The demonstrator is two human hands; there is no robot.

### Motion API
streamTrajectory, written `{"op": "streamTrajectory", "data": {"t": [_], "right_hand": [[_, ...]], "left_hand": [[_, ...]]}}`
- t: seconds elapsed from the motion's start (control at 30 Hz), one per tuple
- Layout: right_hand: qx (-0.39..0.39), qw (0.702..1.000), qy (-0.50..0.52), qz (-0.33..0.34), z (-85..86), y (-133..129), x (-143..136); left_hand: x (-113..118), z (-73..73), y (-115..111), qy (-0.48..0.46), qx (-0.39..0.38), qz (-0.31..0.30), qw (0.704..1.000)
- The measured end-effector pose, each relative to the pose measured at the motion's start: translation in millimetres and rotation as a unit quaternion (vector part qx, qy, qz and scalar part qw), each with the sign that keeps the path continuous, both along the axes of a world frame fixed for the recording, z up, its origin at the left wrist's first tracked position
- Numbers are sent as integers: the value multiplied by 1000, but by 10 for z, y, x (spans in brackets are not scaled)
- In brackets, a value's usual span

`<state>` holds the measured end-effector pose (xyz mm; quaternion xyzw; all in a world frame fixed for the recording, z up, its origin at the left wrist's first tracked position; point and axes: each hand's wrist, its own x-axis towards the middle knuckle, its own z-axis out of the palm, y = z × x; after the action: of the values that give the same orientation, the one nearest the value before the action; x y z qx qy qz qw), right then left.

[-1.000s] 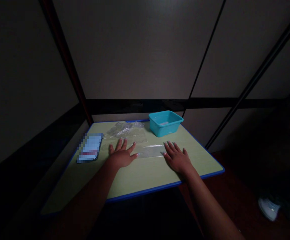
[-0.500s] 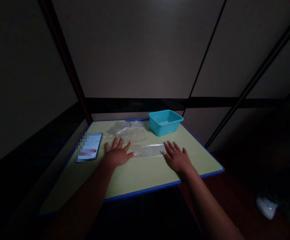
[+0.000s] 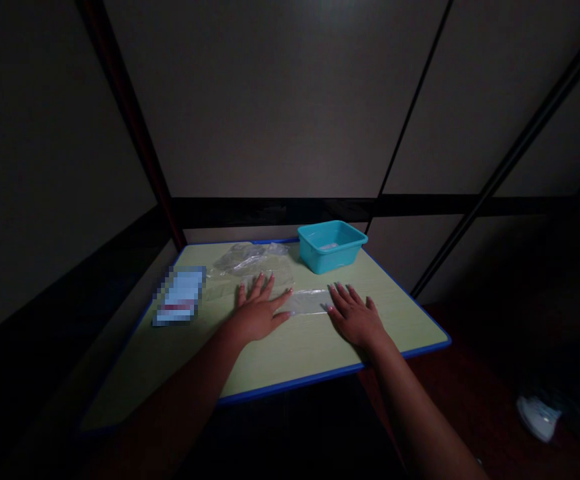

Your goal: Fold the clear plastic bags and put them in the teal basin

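A strip of clear plastic point(image 3: 309, 301) lies flat on the pale table point(image 3: 290, 353), between my two hands. My left hand point(image 3: 259, 316) rests palm down with its fingers spread, its thumb and index finger at the strip's left part. At the strip's right end, my right hand point(image 3: 356, 317) lies palm down, fingers apart. Behind my left hand is a crumpled sheet of clear plastic point(image 3: 250, 257). A turquoise basin point(image 3: 331, 248) stands at the back right of the table, with something pale and indistinct inside.
A phone point(image 3: 180, 295), its screen blurred out, lies near the table's left edge. The table has a blue rim. Behind it rises a panelled wall point(image 3: 270, 120). A shoe point(image 3: 539, 417) shows on the dark floor at the lower right.
My left hand has slid to the right over the plastic strip, closer to my right hand. My right hand has stayed in place.
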<state>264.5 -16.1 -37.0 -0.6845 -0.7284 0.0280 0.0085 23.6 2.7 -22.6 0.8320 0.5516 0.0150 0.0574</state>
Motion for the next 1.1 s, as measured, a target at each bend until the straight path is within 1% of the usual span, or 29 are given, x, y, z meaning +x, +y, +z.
{"op": "streamTrajectory", "data": {"t": [0.1, 0.3, 0.47, 0.63, 0.7, 0.73, 0.77, 0.8, 0.87, 0.93, 0.97, 1.03, 1.1], "right_hand": [[-2, 1000, -1, 3, -1, 0, 3], [5, 1000, 1, 6, -33, 11, 18], [0, 1000, 0, 5, -31, 16, 14], [3, 1000, 2, 6, -43, 20, 13], [5, 1000, 5, 6, -48, 21, 14], [6, 1000, 6, 6, -49, 20, 14], [7, 1000, 7, 6, -48, 19, 14], [7, 1000, 7, 7, -47, 18, 12], [5, 1000, 6, 8, -43, 14, 10], [4, 1000, 5, 9, -42, 11, 8], [6, 1000, 5, 10, -42, 10, 7], [11, 1000, 6, 9, -43, 8, 6], [14, 1000, 5, 6, -40, 6, 2]], "left_hand": [[-4, -25, 5, 6, -17, 8, 1000], [-59, -23, 20, 21, -19, 61, 998], [-67, -30, 33, 31, -25, 93, 995], [-73, -42, 54, 47, 0, 136, 990], [-63, -29, 50, 41, 19, 143, 989], [-51, -21, 44, 34, 30, 135, 990], [-34, -13, 35, 24, 40, 114, 992], [-12, -6, 24, 13, 48, 81, 995], [48, -2, -1, -9, 52, -5, 999], [116, -13, -24, -26, 45, -83, 995], [148, -23, -31, -32, 42, -109, 993], [197, -50, -34, -41, 35, -139, 989], [220, -76, -25, -44, 21, -146, 988]]}}
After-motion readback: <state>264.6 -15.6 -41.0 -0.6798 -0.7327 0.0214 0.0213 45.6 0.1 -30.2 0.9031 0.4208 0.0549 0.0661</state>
